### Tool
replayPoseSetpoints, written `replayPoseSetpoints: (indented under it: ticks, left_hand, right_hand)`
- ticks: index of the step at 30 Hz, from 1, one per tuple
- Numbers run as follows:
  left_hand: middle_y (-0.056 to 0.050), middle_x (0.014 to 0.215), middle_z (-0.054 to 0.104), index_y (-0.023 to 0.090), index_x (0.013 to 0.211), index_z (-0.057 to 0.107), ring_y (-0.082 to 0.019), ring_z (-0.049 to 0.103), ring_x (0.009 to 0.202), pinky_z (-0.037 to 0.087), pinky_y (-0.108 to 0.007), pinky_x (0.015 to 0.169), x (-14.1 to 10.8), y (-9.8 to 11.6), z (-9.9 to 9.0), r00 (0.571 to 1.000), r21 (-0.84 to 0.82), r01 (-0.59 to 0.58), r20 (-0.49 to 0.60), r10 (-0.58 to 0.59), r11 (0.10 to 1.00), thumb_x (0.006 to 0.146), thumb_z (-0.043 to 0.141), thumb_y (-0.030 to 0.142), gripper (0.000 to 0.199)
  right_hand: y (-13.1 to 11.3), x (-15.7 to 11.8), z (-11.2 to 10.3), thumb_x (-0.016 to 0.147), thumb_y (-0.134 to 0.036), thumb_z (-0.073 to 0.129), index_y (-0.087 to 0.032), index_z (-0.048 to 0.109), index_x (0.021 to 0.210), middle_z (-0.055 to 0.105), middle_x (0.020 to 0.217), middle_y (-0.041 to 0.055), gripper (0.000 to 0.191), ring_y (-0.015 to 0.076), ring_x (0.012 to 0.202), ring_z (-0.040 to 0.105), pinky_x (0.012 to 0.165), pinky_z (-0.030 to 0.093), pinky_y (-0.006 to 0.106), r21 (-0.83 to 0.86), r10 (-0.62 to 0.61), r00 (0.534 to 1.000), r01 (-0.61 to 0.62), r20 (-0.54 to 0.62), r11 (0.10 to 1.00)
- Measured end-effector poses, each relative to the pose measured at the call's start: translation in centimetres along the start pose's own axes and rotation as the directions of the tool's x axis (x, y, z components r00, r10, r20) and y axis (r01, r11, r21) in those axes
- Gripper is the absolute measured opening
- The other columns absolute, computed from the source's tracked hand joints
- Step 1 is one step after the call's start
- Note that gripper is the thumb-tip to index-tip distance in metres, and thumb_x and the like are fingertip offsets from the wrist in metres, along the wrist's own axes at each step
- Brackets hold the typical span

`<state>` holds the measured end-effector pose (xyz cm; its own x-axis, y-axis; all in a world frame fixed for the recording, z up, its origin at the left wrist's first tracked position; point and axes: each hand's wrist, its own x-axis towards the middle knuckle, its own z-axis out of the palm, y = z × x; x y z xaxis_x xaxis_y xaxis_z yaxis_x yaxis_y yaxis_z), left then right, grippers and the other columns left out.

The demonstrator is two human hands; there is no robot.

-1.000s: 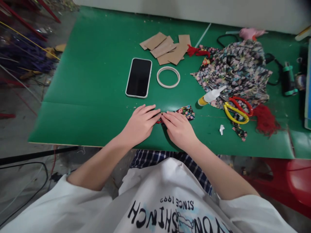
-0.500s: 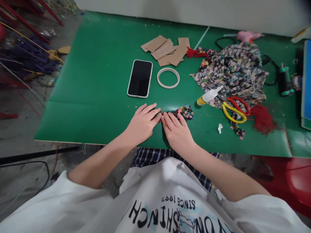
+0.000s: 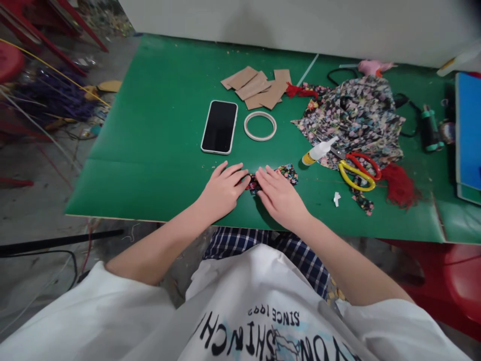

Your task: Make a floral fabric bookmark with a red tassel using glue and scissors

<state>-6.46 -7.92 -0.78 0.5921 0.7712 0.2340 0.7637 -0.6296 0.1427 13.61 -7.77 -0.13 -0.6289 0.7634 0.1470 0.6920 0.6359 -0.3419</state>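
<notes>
A narrow strip of dark floral fabric lies on the green table near its front edge. My left hand rests palm down at the strip's left end, fingers stretched out, thumb and forefinger tip touching the cloth. Flat across the strip's middle lies my right hand, its fingers extended and covering part of the fabric. Between the two hands a short piece of the strip shows. A glue bottle with a white nozzle lies to the right, beside scissors with red and yellow handles.
Beyond my hands are a phone, a roll of tape and several brown cardboard pieces. A larger floral cloth spreads at the right, with red threads and a white scrap nearby. A white wall borders the table's back.
My right hand has turned and slid slightly, now lying flatter across the strip. My left hand stays almost in place. The camera view has shifted a little.
</notes>
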Motion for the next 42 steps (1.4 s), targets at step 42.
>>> replayPoseSetpoints:
  ticks: [42]
  left_hand:
    - [-0.011, 0.121, 0.059, 0.016, 0.115, 0.060, -0.026, 0.048, 0.120, 0.038, -0.052, 0.100, -0.2, -1.3, -0.1, 0.981, -0.147, 0.169, -0.072, -0.181, 0.975, 0.087, 0.040, 0.016, 0.034]
  right_hand:
    - [-1.3, -1.1, 1.2, 0.087, -0.062, 0.027, -0.006, 0.026, 0.141, 0.026, 0.148, 0.0154, 0.078, 0.0263, 0.136, 0.026, 0.111, 0.016, 0.053, -0.188, -0.061, 0.992, 0.082, 0.115, 0.979]
